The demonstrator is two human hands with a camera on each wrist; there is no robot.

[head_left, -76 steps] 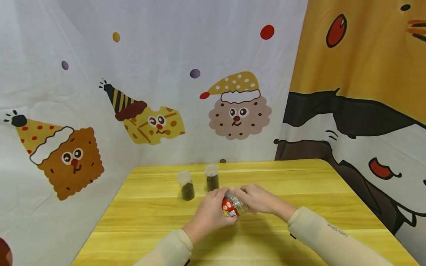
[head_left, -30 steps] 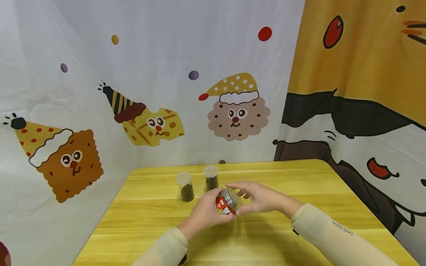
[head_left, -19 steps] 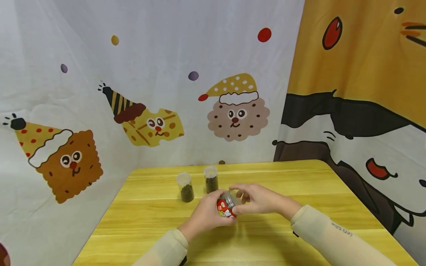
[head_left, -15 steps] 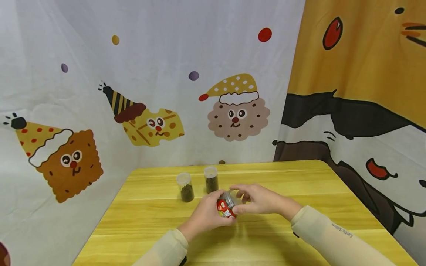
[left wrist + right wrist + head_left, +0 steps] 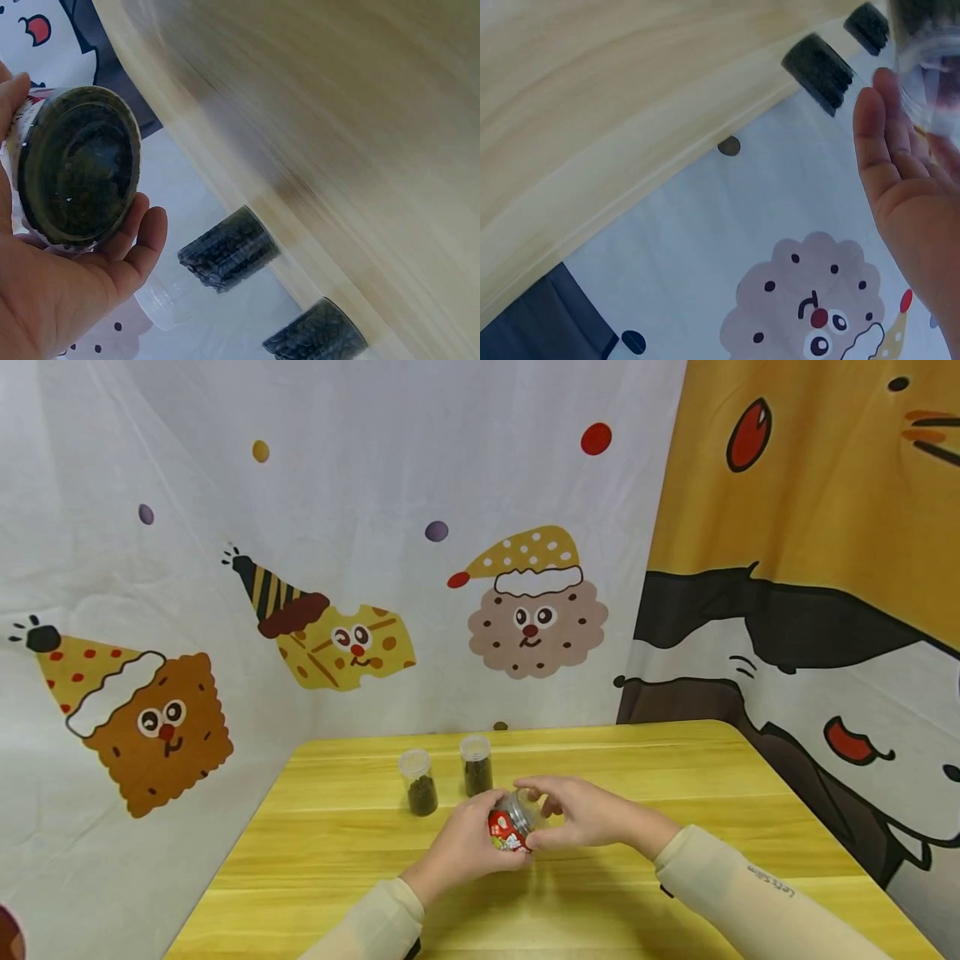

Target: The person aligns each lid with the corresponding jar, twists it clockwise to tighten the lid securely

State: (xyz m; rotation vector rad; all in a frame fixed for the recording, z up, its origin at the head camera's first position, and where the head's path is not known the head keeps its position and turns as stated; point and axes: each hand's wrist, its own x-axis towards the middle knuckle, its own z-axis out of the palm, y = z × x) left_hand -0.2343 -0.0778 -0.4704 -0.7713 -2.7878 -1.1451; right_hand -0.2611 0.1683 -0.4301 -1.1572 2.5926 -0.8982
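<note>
In the head view, my left hand [image 5: 467, 842] grips a clear jar [image 5: 507, 832] with a red picture label, tilted with its top toward the right. The left wrist view shows the jar's round base [image 5: 79, 169], dark with what is inside, and fingers curled round its side. My right hand [image 5: 581, 814] holds the clear lid [image 5: 534, 808], thumb at the near side and fingers bent over the far side. From the right wrist, the clear lid [image 5: 930, 86] lies against those fingers [image 5: 874, 139]. Part of the label is hidden behind the left hand.
Two clear-topped jars with dark grains stand behind the hands, a left one [image 5: 418, 783] and a right one [image 5: 476, 767], the latter close to my left fingers. Under them is a yellow wood-grain table [image 5: 337, 860]. A cartoon-printed cloth [image 5: 360, 468] hangs at the table's back.
My right hand has loosened from a close wrap over the jar's top to a wider hold by thumb and fingertips. The jar has shifted slightly left; over the last half second little has moved.
</note>
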